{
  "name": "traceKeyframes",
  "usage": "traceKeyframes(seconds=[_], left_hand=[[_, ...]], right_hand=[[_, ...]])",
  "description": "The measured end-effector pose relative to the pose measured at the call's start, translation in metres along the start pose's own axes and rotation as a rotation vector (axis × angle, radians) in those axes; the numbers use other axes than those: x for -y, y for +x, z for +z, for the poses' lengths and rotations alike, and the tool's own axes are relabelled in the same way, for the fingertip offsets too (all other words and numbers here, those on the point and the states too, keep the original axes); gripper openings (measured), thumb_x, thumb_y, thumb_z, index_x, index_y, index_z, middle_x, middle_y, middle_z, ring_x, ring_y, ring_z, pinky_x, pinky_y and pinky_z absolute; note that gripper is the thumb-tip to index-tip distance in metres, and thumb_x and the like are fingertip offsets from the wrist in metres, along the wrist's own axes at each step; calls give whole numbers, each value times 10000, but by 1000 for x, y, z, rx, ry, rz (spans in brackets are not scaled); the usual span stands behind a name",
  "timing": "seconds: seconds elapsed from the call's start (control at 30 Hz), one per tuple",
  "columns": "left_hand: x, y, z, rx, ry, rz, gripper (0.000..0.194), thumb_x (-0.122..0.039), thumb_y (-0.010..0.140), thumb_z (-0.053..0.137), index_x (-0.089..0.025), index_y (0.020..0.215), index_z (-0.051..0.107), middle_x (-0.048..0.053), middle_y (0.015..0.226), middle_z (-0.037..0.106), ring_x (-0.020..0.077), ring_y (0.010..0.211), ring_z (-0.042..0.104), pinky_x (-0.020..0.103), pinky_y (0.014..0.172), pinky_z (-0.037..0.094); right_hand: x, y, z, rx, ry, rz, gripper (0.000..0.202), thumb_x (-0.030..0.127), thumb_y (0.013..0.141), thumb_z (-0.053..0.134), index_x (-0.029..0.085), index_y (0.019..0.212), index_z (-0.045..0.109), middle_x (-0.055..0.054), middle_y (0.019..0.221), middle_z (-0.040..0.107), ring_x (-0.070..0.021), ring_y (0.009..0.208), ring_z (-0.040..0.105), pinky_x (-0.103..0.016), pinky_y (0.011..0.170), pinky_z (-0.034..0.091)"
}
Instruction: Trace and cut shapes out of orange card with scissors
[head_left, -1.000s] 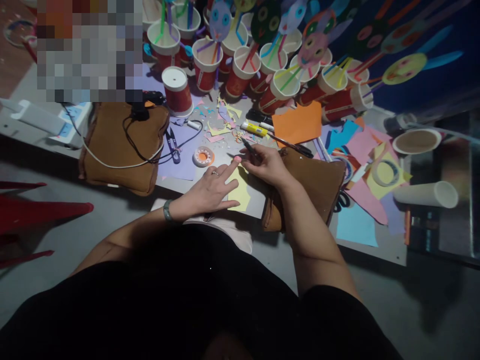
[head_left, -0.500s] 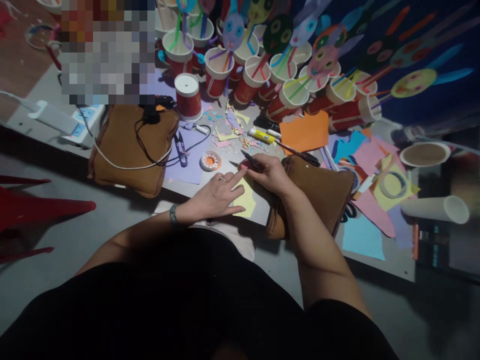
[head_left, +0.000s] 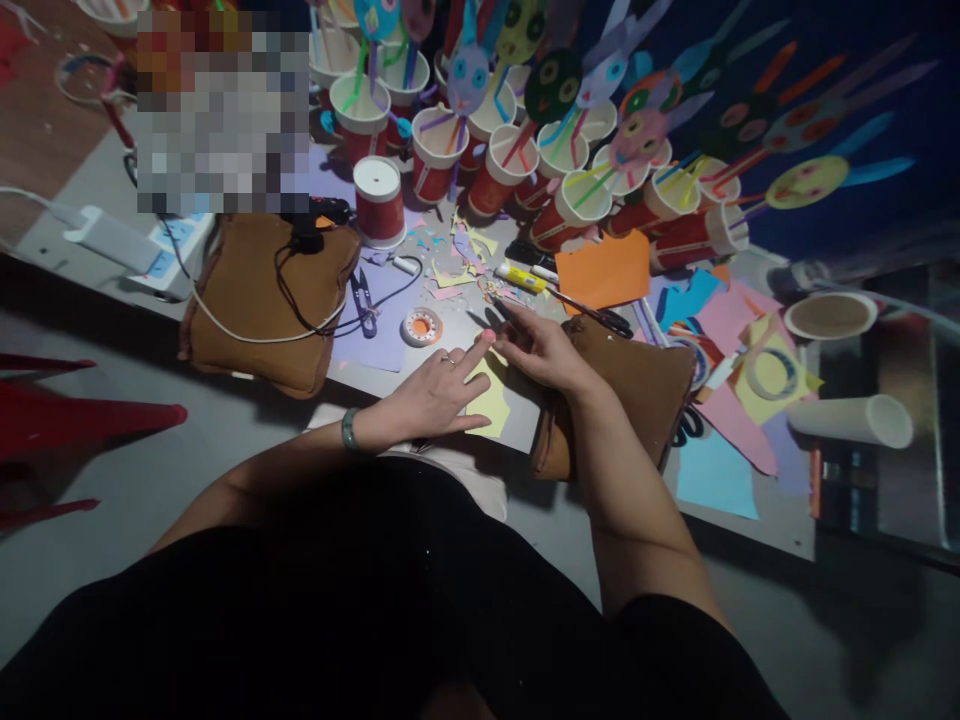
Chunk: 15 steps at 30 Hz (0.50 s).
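Observation:
My left hand (head_left: pixel 442 393) lies over the yellow paper (head_left: pixel 491 405) at the table's front, fingers spread, a ring on one of them. Its index fingertip touches a small pink piece (head_left: pixel 488 337). Just right of it, my right hand (head_left: pixel 541 350) has its fingers bent around a dark pen (head_left: pixel 507 308), whose tip points up and left; part of the pen is hidden by the fingers. The right fingertips are close to the pink piece. A white tape roll (head_left: pixel 421 326) is left of the hands, and a yellow glue stick (head_left: pixel 523 277) lies beyond them.
Brown cushions (head_left: pixel 270 300) flank the work spot. Behind stand red paper cups (head_left: pixel 439 160) with paper animal heads on straws. Thread snips (head_left: pixel 363 302), paper scraps (head_left: pixel 454 270), orange paper (head_left: pixel 604 270) and scissors (head_left: pixel 600 312) lie around. A power strip (head_left: pixel 169 262) is at left.
The right hand's fingers have loosened and spread slightly, and the pen has shifted a little right. The left hand stays almost in place. The view has shifted slightly.

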<state>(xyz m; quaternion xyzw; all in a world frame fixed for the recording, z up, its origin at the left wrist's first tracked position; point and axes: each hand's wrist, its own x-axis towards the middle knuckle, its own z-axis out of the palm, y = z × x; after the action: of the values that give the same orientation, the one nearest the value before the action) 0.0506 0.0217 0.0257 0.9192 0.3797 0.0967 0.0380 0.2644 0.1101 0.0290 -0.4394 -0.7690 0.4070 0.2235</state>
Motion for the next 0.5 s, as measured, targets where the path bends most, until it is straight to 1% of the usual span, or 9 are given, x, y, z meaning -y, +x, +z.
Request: traceKeyframes(seconds=[0.07, 0.13, 0.2, 0.27, 0.33, 0.43, 0.5], left_hand=[[-1, 1, 0, -11, 7, 3, 454, -558, 935, 532, -136, 1099, 567, 310, 1594, 289, 333, 1049, 577, 416, 847, 406], [-2, 2, 0, -14, 14, 2, 458, -558, 935, 533, -133, 1100, 567, 322, 1583, 304, 328, 1028, 587, 411, 834, 407], [-3, 3, 0, -10, 12, -1, 460, -560, 941, 522, -132, 1102, 568, 325, 1574, 319, 318, 1011, 600, 405, 826, 408], [-3, 4, -1, -3, -2, -8, 457, -555, 951, 506, -134, 1116, 569, 319, 1572, 328, 301, 987, 616, 399, 825, 411], [-3, 6, -1, 6, -14, -15, 458, -545, 966, 482, -135, 1150, 569, 308, 1557, 358, 279, 949, 631, 393, 818, 416], [-3, 9, -2, 39, -11, -26, 439, -506, 992, 439, -137, 1193, 568, 284, 1505, 438, 248, 861, 650, 376, 757, 425], [-4, 11, -3, 69, -4, -35, 399, -453, 1004, 423, -137, 1199, 569, 277, 1465, 483, 226, 782, 652, 363, 688, 421]], right_hand=[[0, 0, -3, -26, 28, -9, 567, 445, 913, 579, 210, 1428, 537, -26, 827, 663, -177, 696, 595, -356, 695, 539], [2, 1, -5, -116, 72, -41, 538, 463, 949, 508, 253, 1444, 522, -30, 816, 658, -198, 729, 621, -406, 752, 561], [8, 2, -7, -214, 113, -64, 500, 494, 950, 493, 290, 1402, 558, -34, 807, 655, -206, 718, 631, -431, 758, 568], [15, 4, -10, -251, 152, -49, 451, 528, 938, 507, 300, 1311, 618, -41, 819, 663, -200, 674, 628, -426, 710, 567], [25, 8, -14, -212, 224, -19, 450, 574, 913, 527, 287, 1241, 639, -50, 843, 680, -195, 650, 632, -413, 668, 560], [41, 16, -21, -51, 386, -24, 557, 670, 844, 567, 254, 1214, 598, -74, 898, 714, -216, 699, 676, -428, 695, 569], [47, 24, -24, 50, 465, -34, 611, 695, 787, 627, 240, 1189, 564, -84, 920, 731, -222, 711, 689, -437, 711, 572]])
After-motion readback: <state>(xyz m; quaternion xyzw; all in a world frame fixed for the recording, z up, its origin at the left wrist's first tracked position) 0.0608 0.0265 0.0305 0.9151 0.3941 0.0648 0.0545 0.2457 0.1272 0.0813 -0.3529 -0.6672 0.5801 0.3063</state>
